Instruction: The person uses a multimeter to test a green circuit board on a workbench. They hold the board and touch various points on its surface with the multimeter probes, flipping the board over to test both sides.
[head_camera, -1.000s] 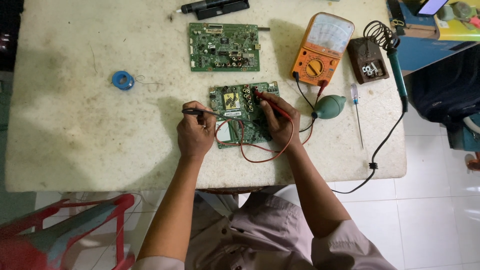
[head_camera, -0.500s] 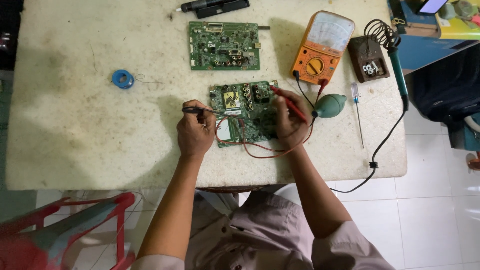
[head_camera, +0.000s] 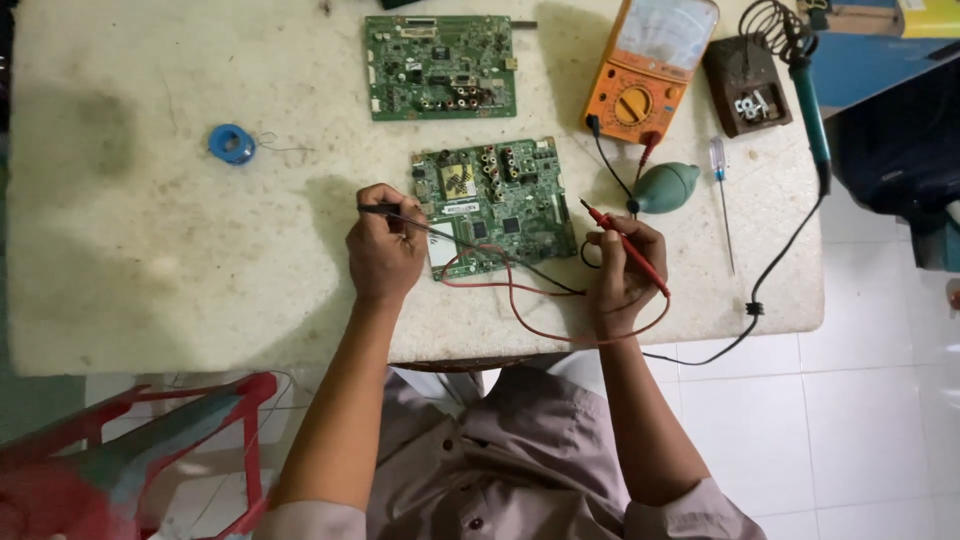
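A green circuit board (head_camera: 505, 200) lies on the pale worktable (head_camera: 150, 250) in front of me. My left hand (head_camera: 385, 250) grips a black test probe (head_camera: 385, 210) at the board's left edge. My right hand (head_camera: 622, 272) holds a red test probe (head_camera: 625, 247), its tip lifted just right of the board. Red and black leads (head_camera: 520, 290) loop between my hands and run up to an orange multimeter (head_camera: 650, 65) at the back.
A second green circuit board (head_camera: 440, 65) lies farther back. A blue solder spool (head_camera: 232, 143) sits at the left. A teal rubber blower (head_camera: 668, 187), a screwdriver (head_camera: 722, 195), a soldering iron (head_camera: 810, 110) and its stand (head_camera: 747, 85) occupy the right. A red stool (head_camera: 150, 440) stands below left.
My right hand has drawn the red probe off the board to its right side. The left hand stays put with the black probe.
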